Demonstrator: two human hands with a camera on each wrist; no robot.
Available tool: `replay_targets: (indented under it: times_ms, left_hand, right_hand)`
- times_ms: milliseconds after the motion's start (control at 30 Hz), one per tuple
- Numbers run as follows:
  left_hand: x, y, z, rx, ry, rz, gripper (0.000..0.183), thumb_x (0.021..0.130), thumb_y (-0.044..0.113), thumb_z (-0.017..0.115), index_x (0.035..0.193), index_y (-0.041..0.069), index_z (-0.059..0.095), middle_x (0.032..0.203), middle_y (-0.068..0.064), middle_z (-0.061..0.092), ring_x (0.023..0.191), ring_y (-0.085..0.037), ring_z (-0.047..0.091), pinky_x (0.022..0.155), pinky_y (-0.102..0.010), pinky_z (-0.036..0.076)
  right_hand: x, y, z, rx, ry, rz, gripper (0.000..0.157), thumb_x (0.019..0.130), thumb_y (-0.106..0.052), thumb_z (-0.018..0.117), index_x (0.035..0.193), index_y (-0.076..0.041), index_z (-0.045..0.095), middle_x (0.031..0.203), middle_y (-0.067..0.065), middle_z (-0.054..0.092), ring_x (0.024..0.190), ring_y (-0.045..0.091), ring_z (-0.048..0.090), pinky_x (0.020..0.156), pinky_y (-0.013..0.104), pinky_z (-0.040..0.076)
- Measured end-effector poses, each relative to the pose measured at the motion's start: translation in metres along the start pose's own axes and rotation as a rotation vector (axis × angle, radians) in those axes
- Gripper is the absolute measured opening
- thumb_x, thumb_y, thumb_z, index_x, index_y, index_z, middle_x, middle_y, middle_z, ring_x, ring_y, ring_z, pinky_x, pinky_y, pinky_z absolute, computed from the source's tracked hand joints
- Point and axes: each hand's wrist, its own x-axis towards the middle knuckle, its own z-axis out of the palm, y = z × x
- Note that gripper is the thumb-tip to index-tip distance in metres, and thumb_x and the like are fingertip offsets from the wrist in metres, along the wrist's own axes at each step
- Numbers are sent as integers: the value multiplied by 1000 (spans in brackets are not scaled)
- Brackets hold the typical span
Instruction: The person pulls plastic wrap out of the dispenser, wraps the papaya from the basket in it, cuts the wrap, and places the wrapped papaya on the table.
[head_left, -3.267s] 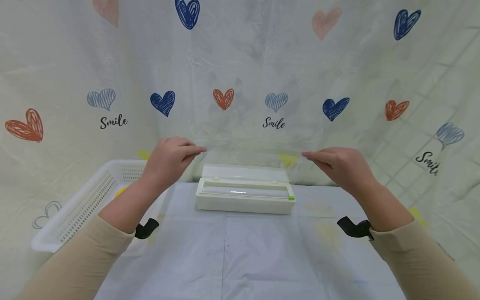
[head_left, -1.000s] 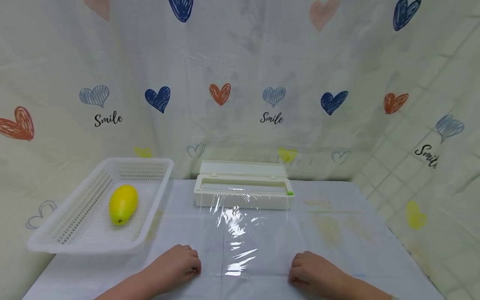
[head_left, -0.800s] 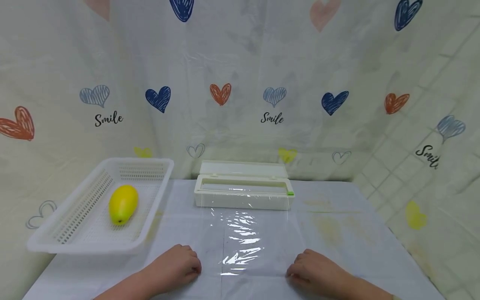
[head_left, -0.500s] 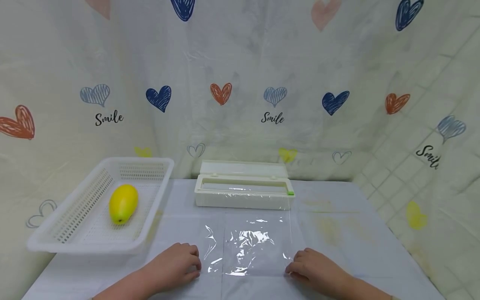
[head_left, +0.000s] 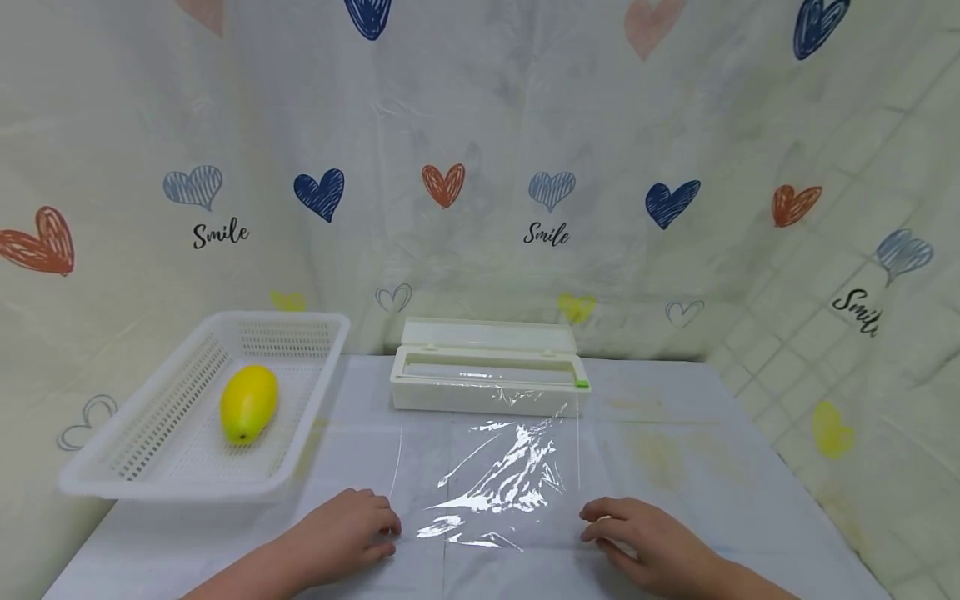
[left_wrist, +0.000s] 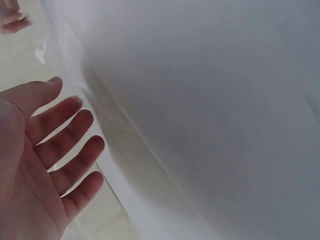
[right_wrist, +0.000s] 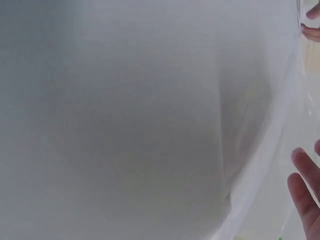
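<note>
A sheet of clear cling film [head_left: 517,475] runs from a white cling film dispenser [head_left: 487,398] toward the near side of the table, shiny and wrinkled where it lies. The dispenser's lid [head_left: 487,334] is raised, and a roll shows inside. My left hand [head_left: 341,533] is beside the film's near left corner; in the left wrist view the fingers are loosely spread, with the thumb apart. At the near right corner, my right hand [head_left: 652,542] has its fingers parted. Neither hand grips the film. The right wrist view shows only some fingertips of that hand.
A white perforated basket [head_left: 315,433] stands at the left with a yellow oval fruit [head_left: 249,406] in it. Behind everything hangs a curtain [head_left: 480,108] printed with hearts. A pale cloth [head_left: 660,467] with faint yellow stains covers the table.
Both hands earlier held the film up behind the dispenser, then brought it down and toward me. Since half a second ago, the right fingers have spread and let go; the film lies more slack.
</note>
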Motion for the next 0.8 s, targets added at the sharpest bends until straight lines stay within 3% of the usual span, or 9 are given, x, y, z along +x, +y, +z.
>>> replay_targets:
  times_ms: [200, 367, 600, 800]
  left_hand:
    - [0, 3, -4, -11, -73, -7, 14, 86, 32, 74, 97, 25, 78, 88, 17, 57, 76, -4, 50, 68, -27, 43]
    - [-1, 4, -7, -59, -110, -67, 21, 86, 35, 75, 102, 23, 76, 89, 14, 54, 76, -4, 47, 73, -30, 47]
    - [-2, 5, -6, -122, -164, -174, 33, 87, 41, 74, 113, 21, 66, 95, 15, 56, 84, -4, 51, 87, -36, 51]
    - [-6, 4, -6, -129, -157, -195, 48, 87, 43, 73, 126, 17, 61, 94, 14, 56, 80, -2, 52, 79, -33, 52]
  right_hand:
    - [-12, 0, -12, 109, 9, 123, 27, 89, -7, 72, 110, -23, 68, 119, -4, 64, 108, 10, 62, 92, 11, 42]
    - [-18, 2, -16, 132, 22, 132, 38, 81, 2, 76, 107, -25, 68, 114, -6, 64, 103, 9, 62, 89, 11, 43]
    - [-16, 5, -17, 119, 14, 127, 35, 81, -2, 78, 104, -26, 68, 108, -10, 64, 95, 6, 63, 85, 10, 45]
    - [-9, 9, -18, 144, 6, 160, 30, 82, -2, 77, 103, -23, 67, 102, -14, 64, 86, 2, 61, 73, 12, 47]
